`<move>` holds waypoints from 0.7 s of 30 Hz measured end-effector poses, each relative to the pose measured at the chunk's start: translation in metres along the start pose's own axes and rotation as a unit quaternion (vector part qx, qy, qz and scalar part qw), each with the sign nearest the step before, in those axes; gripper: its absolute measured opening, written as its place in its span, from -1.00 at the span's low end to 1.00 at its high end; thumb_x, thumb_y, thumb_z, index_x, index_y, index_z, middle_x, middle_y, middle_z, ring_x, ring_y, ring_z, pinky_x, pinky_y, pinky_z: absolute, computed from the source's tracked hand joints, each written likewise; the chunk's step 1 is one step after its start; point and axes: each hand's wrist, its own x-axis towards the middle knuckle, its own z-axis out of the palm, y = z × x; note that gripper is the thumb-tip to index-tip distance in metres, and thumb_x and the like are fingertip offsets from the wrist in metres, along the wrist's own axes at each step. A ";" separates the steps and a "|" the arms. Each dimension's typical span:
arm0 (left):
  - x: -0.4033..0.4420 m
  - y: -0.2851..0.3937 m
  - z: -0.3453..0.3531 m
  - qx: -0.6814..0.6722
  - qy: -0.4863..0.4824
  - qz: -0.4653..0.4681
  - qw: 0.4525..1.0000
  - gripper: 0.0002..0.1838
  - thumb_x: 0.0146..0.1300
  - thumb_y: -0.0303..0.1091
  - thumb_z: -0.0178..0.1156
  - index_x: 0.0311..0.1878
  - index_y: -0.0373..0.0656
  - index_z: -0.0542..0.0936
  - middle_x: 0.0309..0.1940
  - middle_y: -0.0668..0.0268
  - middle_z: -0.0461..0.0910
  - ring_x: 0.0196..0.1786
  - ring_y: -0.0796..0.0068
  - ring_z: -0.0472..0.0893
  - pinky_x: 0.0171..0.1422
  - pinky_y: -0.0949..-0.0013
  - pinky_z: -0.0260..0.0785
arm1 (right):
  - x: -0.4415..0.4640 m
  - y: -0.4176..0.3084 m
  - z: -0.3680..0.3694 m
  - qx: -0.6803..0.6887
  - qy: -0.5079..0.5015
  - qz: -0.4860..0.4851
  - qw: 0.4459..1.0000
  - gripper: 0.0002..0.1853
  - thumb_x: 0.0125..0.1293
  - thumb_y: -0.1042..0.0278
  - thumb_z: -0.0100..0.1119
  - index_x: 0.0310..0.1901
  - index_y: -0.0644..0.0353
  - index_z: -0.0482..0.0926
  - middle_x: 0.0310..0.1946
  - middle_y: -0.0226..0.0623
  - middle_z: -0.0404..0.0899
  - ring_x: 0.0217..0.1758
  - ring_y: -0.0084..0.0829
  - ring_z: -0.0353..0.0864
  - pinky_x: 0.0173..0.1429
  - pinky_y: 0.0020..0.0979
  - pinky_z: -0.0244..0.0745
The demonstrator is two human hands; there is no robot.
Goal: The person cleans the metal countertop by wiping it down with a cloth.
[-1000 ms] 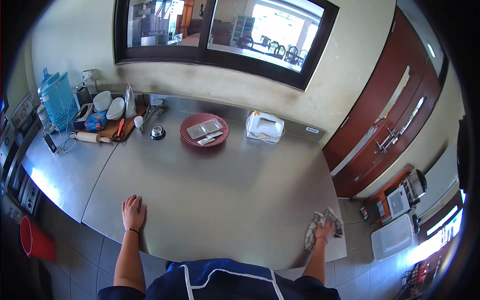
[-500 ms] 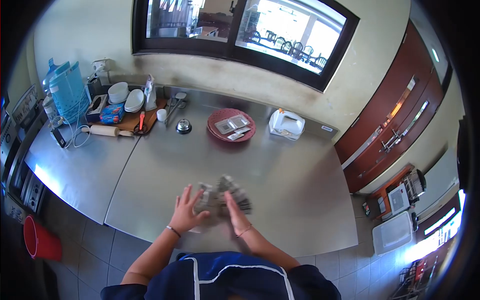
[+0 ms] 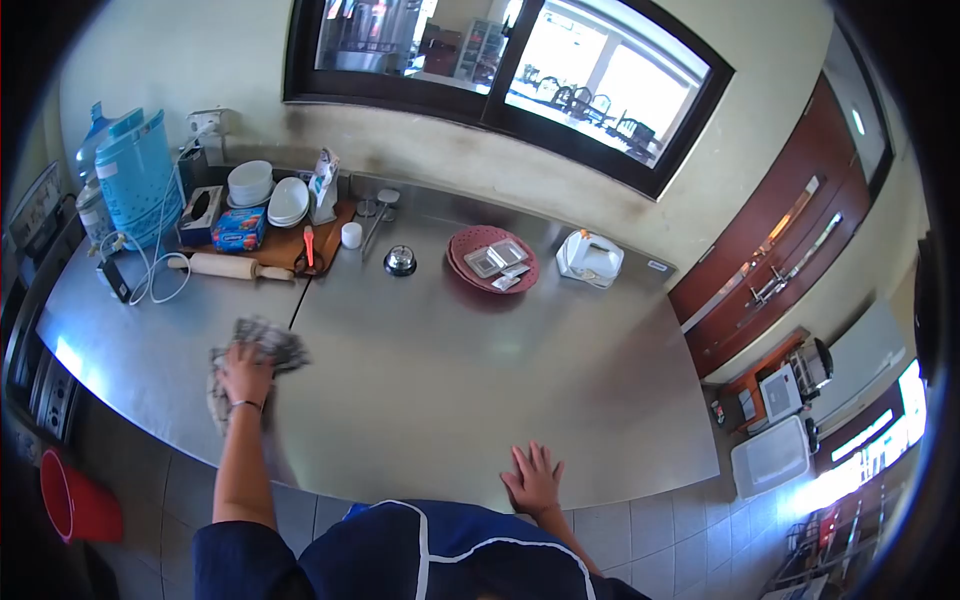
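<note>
My left hand [image 3: 245, 377] presses down on a crumpled grey-and-white checked cloth [image 3: 274, 341], which lies on the left part of the steel table [image 3: 420, 390]. Parts of the cloth spread out ahead of the fingers and below the wrist; its edges look blurred. My right hand [image 3: 534, 480] rests flat at the table's front edge with its fingers spread, holding nothing.
Along the back stand a rolling pin [image 3: 228, 266], orange-handled scissors [image 3: 309, 250], white bowls [image 3: 250, 181], a call bell [image 3: 400, 261], red woven plates [image 3: 463, 262] with small packets, and a white appliance [image 3: 590, 257]. A red bin [image 3: 80, 495] stands on the floor at left.
My left hand has moved to the left with the cloth. My right hand has come off the cloth and moved right, down to the table's front edge. The camera view has shifted slightly.
</note>
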 end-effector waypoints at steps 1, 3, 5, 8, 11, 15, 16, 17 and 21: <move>0.018 -0.028 0.009 -0.004 0.023 -0.027 0.999 -0.50 0.22 0.05 0.24 0.23 0.21 0.55 0.41 0.28 0.32 0.49 0.19 0.22 0.40 -0.31 0.08 | -0.003 0.003 0.002 0.018 0.029 0.006 0.999 -0.35 0.25 -0.16 0.14 0.35 -0.13 0.41 0.45 -0.08 0.21 0.52 0.05 0.07 0.43 0.44 -0.23; 0.038 -0.045 -0.001 0.030 0.034 -0.106 0.993 -0.50 0.23 0.06 0.20 0.23 0.20 0.55 0.33 0.27 0.40 0.43 0.16 0.29 0.34 -0.23 0.16 | -0.001 -0.003 0.001 0.015 0.032 0.025 0.999 -0.35 0.22 -0.16 0.16 0.34 -0.14 0.42 0.44 -0.10 0.22 0.53 0.03 0.08 0.47 0.38 -0.26; 0.048 -0.041 0.008 0.048 0.034 -0.138 0.989 -0.51 0.23 0.04 0.19 0.22 0.20 0.56 0.23 0.27 0.47 0.35 0.14 0.35 0.29 -0.17 0.22 | -0.001 -0.009 -0.005 0.022 0.038 0.034 0.998 -0.34 0.21 -0.15 0.18 0.33 -0.14 0.43 0.44 -0.12 0.23 0.53 0.02 0.08 0.48 0.36 -0.26; 0.028 0.022 0.019 0.028 0.023 -0.038 0.999 -0.54 0.16 -0.07 0.24 0.16 0.15 0.59 0.15 0.28 0.51 0.25 0.13 0.42 0.21 -0.08 0.28 | -0.001 -0.009 -0.005 0.022 0.040 0.037 0.998 -0.34 0.19 -0.15 0.19 0.32 -0.14 0.44 0.43 -0.13 0.24 0.53 0.00 0.09 0.49 0.33 -0.26; -0.030 0.110 0.021 -0.091 -0.048 0.186 0.977 -0.61 0.08 -0.13 0.31 0.03 0.09 0.64 0.03 0.28 0.57 0.19 0.17 0.46 0.19 -0.06 0.29 | -0.001 -0.008 -0.004 0.023 0.040 0.038 0.998 -0.35 0.19 -0.16 0.20 0.32 -0.15 0.45 0.43 -0.14 0.24 0.53 -0.01 0.09 0.50 0.32 -0.27; -0.122 0.192 0.009 -0.138 -0.150 0.431 0.879 -0.64 0.13 -0.09 0.29 0.02 0.14 0.65 0.10 0.30 0.53 0.18 0.17 0.47 0.19 -0.01 0.30 | -0.001 -0.011 -0.007 0.029 0.038 0.041 0.998 -0.35 0.20 -0.17 0.20 0.32 -0.16 0.45 0.43 -0.16 0.24 0.53 -0.01 0.09 0.51 0.31 -0.28; -0.131 0.197 0.010 -0.154 -0.141 0.459 0.863 -0.64 0.12 -0.10 0.30 0.01 0.14 0.65 0.09 0.30 0.54 0.17 0.17 0.48 0.20 0.00 0.30 | -0.001 -0.011 -0.007 0.030 0.039 0.042 0.998 -0.35 0.20 -0.17 0.20 0.32 -0.16 0.45 0.43 -0.16 0.24 0.53 -0.02 0.09 0.51 0.31 -0.28; -0.139 0.203 0.012 -0.171 -0.130 0.488 0.846 -0.64 0.11 -0.10 0.31 0.01 0.13 0.66 0.09 0.30 0.55 0.17 0.17 0.49 0.21 0.01 0.31 | -0.002 -0.011 -0.007 0.030 0.041 0.044 0.998 -0.35 0.20 -0.18 0.20 0.32 -0.17 0.45 0.44 -0.17 0.24 0.53 -0.02 0.09 0.51 0.31 -0.28; -0.095 0.205 0.026 -0.254 -0.188 0.486 0.815 -0.61 0.05 -0.14 0.37 0.00 0.10 0.68 0.03 0.30 0.61 0.15 0.20 0.53 0.26 0.07 0.32 | -0.001 -0.008 -0.004 0.020 0.037 0.054 0.998 -0.35 0.22 -0.26 0.15 0.33 -0.26 0.45 0.46 -0.27 0.22 0.56 -0.08 0.07 0.54 0.26 -0.28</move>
